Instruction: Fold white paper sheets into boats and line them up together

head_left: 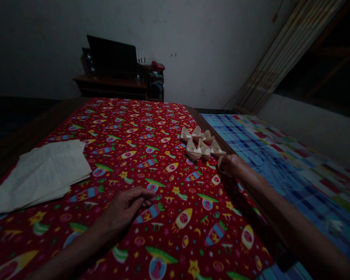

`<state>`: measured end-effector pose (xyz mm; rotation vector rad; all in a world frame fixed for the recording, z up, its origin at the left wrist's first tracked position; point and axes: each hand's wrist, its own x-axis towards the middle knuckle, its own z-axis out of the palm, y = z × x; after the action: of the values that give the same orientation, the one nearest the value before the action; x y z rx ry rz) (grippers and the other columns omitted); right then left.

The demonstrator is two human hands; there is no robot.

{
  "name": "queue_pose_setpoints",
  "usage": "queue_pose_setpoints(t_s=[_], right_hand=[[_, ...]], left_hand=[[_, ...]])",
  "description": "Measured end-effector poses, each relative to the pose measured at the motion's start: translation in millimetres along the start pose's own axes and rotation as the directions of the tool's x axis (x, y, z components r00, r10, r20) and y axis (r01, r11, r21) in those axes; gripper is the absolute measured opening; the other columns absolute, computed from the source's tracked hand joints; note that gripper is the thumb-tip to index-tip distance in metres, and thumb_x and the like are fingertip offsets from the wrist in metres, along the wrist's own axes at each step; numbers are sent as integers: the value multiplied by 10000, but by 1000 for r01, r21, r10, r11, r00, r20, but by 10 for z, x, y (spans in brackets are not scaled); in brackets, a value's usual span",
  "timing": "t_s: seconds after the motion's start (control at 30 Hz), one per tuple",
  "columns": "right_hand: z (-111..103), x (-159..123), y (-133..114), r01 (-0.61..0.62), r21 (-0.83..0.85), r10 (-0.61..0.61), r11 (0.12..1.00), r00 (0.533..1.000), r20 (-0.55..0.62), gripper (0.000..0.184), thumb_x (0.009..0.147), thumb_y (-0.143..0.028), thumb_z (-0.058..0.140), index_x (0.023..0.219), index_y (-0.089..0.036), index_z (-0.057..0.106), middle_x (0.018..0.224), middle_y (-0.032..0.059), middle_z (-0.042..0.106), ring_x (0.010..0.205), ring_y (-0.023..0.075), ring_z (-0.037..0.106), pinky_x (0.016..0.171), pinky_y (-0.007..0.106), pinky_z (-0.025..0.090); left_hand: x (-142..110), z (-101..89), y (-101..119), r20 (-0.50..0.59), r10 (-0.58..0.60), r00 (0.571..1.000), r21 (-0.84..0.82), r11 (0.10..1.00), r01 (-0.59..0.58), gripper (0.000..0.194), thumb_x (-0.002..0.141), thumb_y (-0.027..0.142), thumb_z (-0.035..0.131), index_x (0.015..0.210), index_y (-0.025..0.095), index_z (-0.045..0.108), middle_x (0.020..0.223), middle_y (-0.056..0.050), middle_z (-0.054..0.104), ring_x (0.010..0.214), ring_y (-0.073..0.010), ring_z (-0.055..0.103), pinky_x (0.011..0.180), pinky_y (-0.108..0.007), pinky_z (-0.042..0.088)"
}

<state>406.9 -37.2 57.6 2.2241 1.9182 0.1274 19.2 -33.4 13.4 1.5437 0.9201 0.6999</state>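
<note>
My right hand (233,165) is closed on a folded paper boat (220,161) at the right side of the red cloth. Most of that boat is hidden behind my fingers. Just beyond it, several folded paper boats (203,150) stand close together in two rows. My left hand (131,202) lies on the cloth nearer to me, its fingers loosely stretched and holding nothing. To its left is a stack of paper sheets (55,167), slightly fanned and creased on top.
The red rocket-print cloth (146,171) covers a wooden-edged surface. On the right lies blue checked bedding (251,155). By the far wall, a dark screen (113,56) stands on a wooden desk (111,82). A curtain (282,54) hangs at the right.
</note>
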Motion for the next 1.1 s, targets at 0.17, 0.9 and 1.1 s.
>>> queue_pose_setpoints(t_s=[0.17, 0.9, 1.1], right_hand=[[-101, -72, -33, -90, -68, 88, 994, 996, -36, 254, 761, -259, 473, 805, -116, 679, 774, 146, 662, 628, 175, 596, 509, 242, 279], [-38, -5, 4, -61, 23, 62, 998, 998, -27, 190, 766, -245, 497, 708, -135, 641, 646, 74, 593, 530, 122, 498, 478, 236, 226], [-98, -81, 156, -21, 69, 25, 997, 998, -59, 204, 794, -252, 493, 735, -140, 654, 697, 67, 623, 593, 131, 531, 499, 224, 269]], left_hand=[[-10, -5, -50, 8, 8, 1000, 3, 1000, -8, 252, 778, 328, 553, 893, 166, 709, 794, -65, 715, 734, -171, 673, 701, -263, 551], [2, -11, -93, 20, 6, 1000, 13, 1000, -6, 241, 781, 313, 551, 903, 171, 704, 817, -59, 715, 749, -175, 676, 718, -271, 555], [-9, -7, -64, 14, 4, 1000, 13, 1000, -4, 246, 788, 317, 544, 897, 168, 706, 826, -66, 715, 752, -177, 676, 719, -273, 554]])
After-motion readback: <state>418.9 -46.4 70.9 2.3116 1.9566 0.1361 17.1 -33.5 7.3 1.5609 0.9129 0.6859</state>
